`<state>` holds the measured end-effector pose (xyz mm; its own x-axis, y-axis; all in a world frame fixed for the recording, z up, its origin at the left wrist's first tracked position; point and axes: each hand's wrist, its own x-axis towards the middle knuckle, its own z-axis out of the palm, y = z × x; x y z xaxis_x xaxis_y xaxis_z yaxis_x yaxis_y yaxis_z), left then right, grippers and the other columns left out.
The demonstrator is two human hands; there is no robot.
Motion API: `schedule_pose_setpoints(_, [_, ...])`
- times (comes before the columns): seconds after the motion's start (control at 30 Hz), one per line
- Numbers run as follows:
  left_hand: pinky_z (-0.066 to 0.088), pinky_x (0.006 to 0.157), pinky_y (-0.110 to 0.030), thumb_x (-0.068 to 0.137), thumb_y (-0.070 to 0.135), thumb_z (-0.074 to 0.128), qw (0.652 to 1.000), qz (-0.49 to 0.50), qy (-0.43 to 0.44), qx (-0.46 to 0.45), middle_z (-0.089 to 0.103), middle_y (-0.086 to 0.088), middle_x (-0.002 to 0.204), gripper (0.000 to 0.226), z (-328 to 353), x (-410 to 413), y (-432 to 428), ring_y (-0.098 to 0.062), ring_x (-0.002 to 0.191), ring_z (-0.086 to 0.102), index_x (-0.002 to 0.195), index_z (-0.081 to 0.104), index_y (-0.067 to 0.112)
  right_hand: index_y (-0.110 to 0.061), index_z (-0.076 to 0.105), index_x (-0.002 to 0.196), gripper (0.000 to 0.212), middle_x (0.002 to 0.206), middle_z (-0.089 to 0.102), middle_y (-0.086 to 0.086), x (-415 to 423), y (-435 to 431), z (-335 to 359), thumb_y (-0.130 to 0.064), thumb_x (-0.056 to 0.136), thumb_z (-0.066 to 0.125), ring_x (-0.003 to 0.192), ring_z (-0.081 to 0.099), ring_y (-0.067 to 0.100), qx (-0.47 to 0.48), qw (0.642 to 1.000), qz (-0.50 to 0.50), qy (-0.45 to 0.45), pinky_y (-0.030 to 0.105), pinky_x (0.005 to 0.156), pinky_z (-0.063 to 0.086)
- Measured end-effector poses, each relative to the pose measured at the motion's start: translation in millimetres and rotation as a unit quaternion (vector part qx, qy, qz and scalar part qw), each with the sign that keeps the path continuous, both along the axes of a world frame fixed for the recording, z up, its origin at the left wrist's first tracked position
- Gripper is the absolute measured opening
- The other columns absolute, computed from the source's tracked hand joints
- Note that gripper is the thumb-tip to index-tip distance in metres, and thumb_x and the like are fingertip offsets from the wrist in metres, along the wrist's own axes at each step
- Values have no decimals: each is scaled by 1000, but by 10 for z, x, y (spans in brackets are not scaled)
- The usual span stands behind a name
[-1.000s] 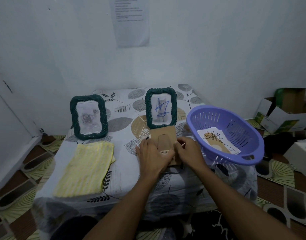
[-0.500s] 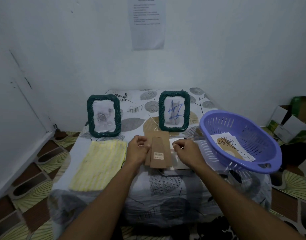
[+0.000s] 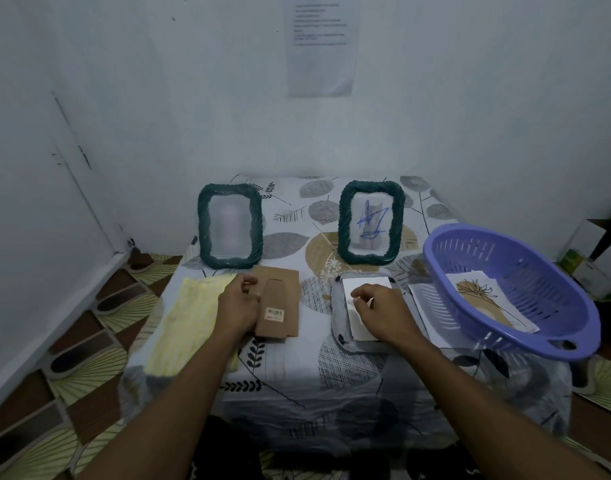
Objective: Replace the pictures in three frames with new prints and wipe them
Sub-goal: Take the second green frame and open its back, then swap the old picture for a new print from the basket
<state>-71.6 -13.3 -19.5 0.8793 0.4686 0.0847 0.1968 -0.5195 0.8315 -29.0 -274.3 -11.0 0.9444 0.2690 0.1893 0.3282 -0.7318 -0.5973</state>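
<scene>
Two green rope-edged picture frames stand at the back of the table, the left frame (image 3: 230, 226) and the right frame (image 3: 370, 222), whose picture carries a blue scribble. A third frame (image 3: 339, 315) lies face down on the table, its back taken off. My left hand (image 3: 240, 304) grips the brown cardboard frame back (image 3: 278, 301) by its left edge. My right hand (image 3: 378, 308) pinches the white sheet (image 3: 362, 285) lying in the open frame. A new print (image 3: 487, 299) with a brown plant drawing lies in the purple basket (image 3: 546, 296). A yellow cloth (image 3: 189, 320) lies at the left.
The small table (image 3: 290, 372) wears a leaf-patterned cover and stands against a white wall. The basket overhangs its right edge. More white paper (image 3: 423, 306) lies between the open frame and the basket. Cardboard boxes (image 3: 598, 258) sit on the floor at the far right.
My left hand has carried the cardboard back off the frame to the left. My right hand now rests on the uncovered white sheet. The camera has tilted up and the view has shifted.
</scene>
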Motion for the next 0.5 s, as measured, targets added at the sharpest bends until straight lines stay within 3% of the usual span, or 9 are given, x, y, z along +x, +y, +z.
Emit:
schedule_pose_setpoints(0.13, [44,87,-29,95,10,49,995,-31,-6,99,62,-14,122,28,-23,-32,-35,-26,108,57,121,59,6,-14,69,112,24,105,70,3,-9,1,-16,-21,93,55,91,56,14,-19,1000,-4,-14,24,79,42])
schedule_pose_setpoints(0.23, [41,96,-37,93,8,51,979,-56,-13,196,54,-21,129,26,-75,-11,-110,-34,118,49,114,65,4,-17,68,111,24,103,67,3,-18,-39,-27,-23,93,55,105,52,22,-47,998,-5,-29,32,88,43])
schedule_pose_setpoints(0.37, [48,84,-40,89,20,48,957,-97,-41,271,65,-13,103,27,-69,27,-151,-34,101,57,93,71,7,-19,69,109,23,109,66,3,-21,-126,-6,-24,91,55,112,50,26,-66,997,-19,-46,41,95,43])
schedule_pose_setpoints(0.5, [49,80,-39,89,32,51,935,-162,-25,314,65,-9,98,28,-43,60,-306,-29,96,59,92,67,9,-23,67,112,25,121,60,0,-19,-207,-14,-25,92,52,119,45,25,-102,993,-40,-43,41,94,36])
